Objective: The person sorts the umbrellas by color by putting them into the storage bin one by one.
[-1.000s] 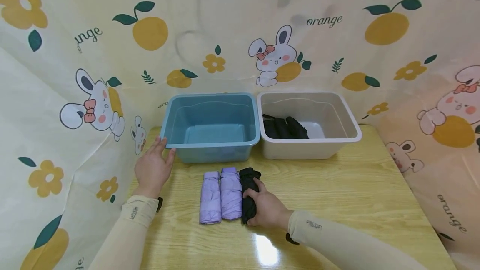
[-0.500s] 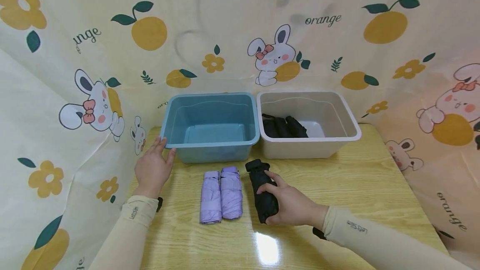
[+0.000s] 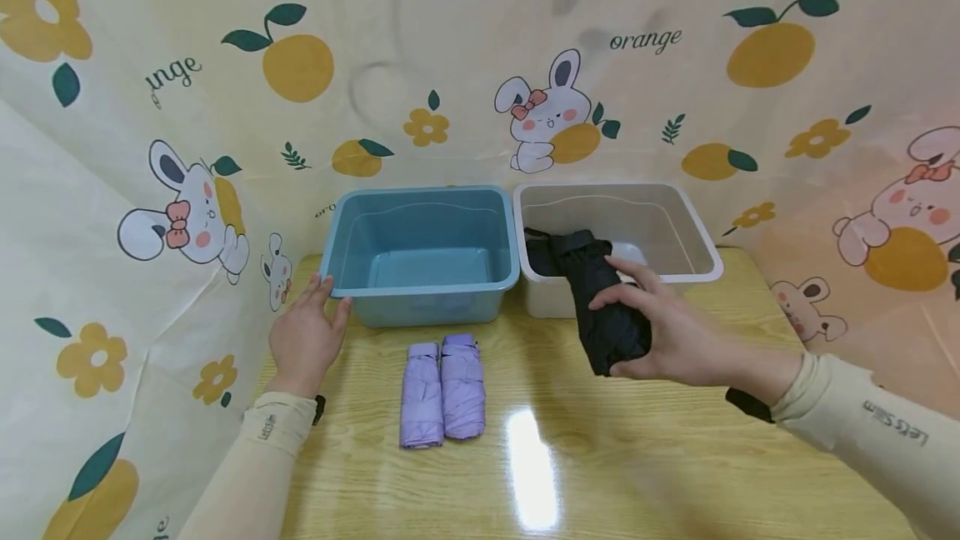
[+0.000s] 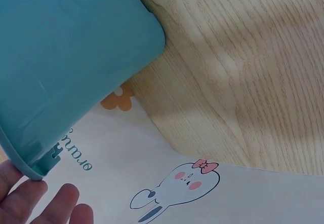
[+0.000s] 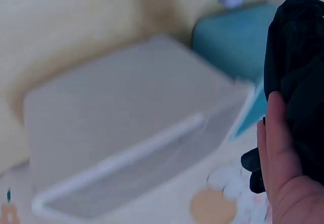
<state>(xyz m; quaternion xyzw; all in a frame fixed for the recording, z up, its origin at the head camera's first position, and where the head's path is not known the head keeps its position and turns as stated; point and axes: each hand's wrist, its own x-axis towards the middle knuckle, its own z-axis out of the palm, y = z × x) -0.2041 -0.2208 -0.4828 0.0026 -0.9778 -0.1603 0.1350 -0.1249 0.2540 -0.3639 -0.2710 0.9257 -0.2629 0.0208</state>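
Observation:
My right hand (image 3: 675,327) grips a folded black umbrella (image 3: 600,298), raised in front of the beige bin (image 3: 630,298) with its far end over the front rim. In the right wrist view the black umbrella (image 5: 309,82) fills the right edge, fingers (image 5: 281,148) along its side. More black umbrellas (image 3: 542,252) lie inside the beige bin, partly hidden behind the held one. My left hand (image 3: 307,340) rests its fingers on the front left corner of the blue bin (image 3: 427,307); the left wrist view shows fingertips (image 4: 38,188) touching that rim. Two folded purple umbrellas (image 3: 422,398) lie side by side on the table.
Both bins stand side by side at the back of the wooden table (image 3: 615,457). Nothing shows inside the blue one. A patterned cloth (image 3: 450,40) hangs behind and along both sides.
My right hand has lifted the black umbrella from beside the purple ones and carried it right and forward to the beige bin's rim. The left hand has stayed in place.

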